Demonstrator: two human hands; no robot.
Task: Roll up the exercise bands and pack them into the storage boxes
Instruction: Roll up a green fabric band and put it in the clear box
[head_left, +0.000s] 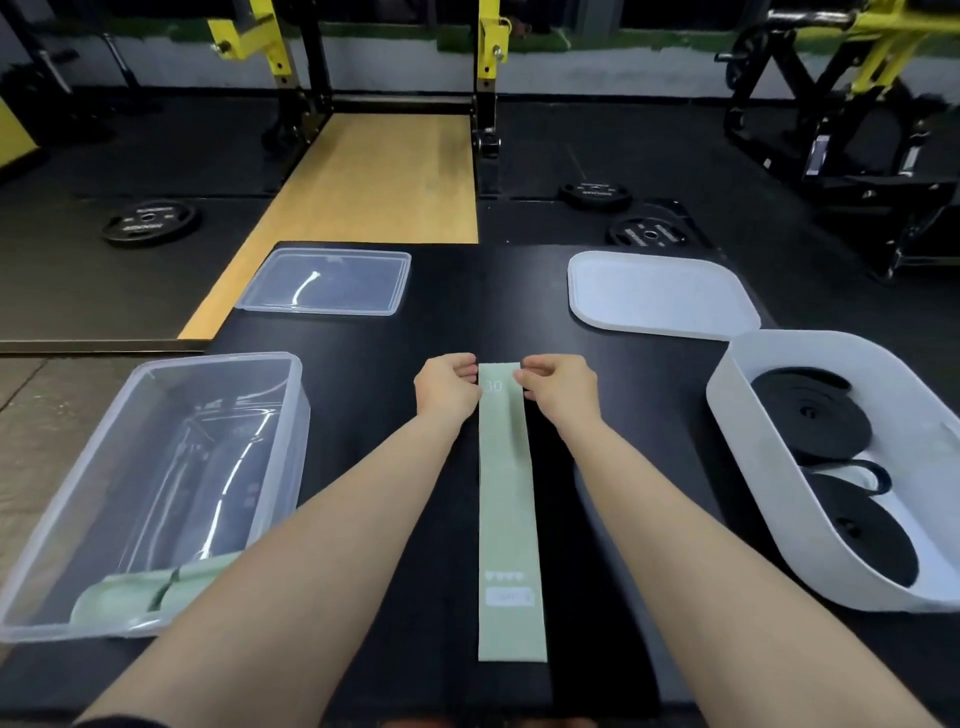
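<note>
On the black surface, my left hand and right hand pinch the flat green band's far end.

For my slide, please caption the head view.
Both hands pinch the far end of a flat green band.

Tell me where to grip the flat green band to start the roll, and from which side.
Take the far short end of the green band, at its two corners, coming in from either long side. It lies flat and straight on the black table, so only the edges give purchase. The left hand and right hand already pinch those corners, likely to roll it toward the body.
</note>
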